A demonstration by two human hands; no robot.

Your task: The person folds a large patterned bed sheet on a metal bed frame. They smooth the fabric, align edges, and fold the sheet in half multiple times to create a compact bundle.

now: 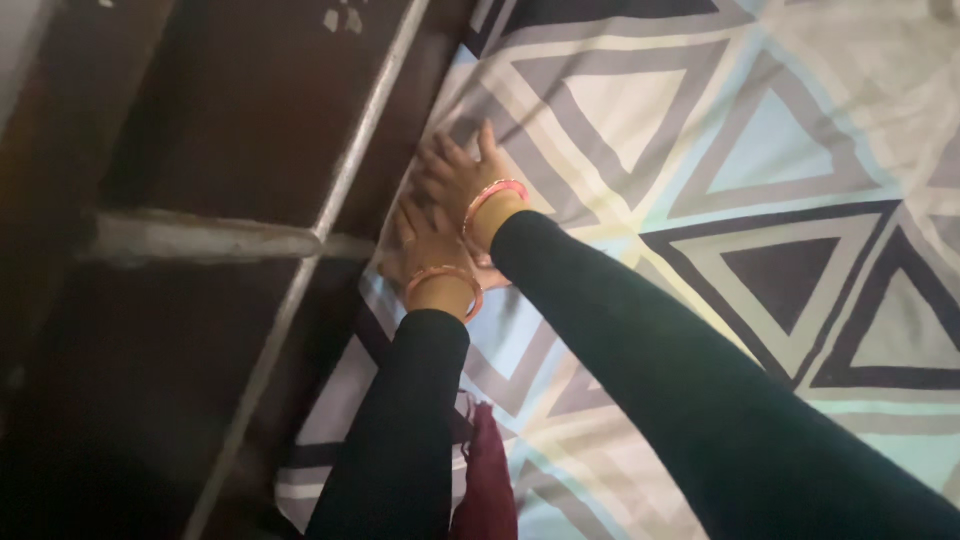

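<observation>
Nearest the lens: two dark sleeves (640, 370) entering from 5 and 6 o'clock, with one maroon cloth (487, 480) hanging between them at the bottom edge. Two hands, one pink bangle (492, 196) on each wrist. Left hand (428, 243) and right hand (460, 172) lie side by side, touching, fingers spread and pressed flat on the edge of the one bedsheet (780, 150), triangle-patterned in grey, pale blue and cream; neither grips anything visible. Sheet fills the frame from 12 through 5 o'clock. At 9 o'clock, a dark wooden bed frame (200, 120) with one pale rail (300, 290) running diagonally and one crossbar (190, 238) meeting it just left of the hands.
</observation>
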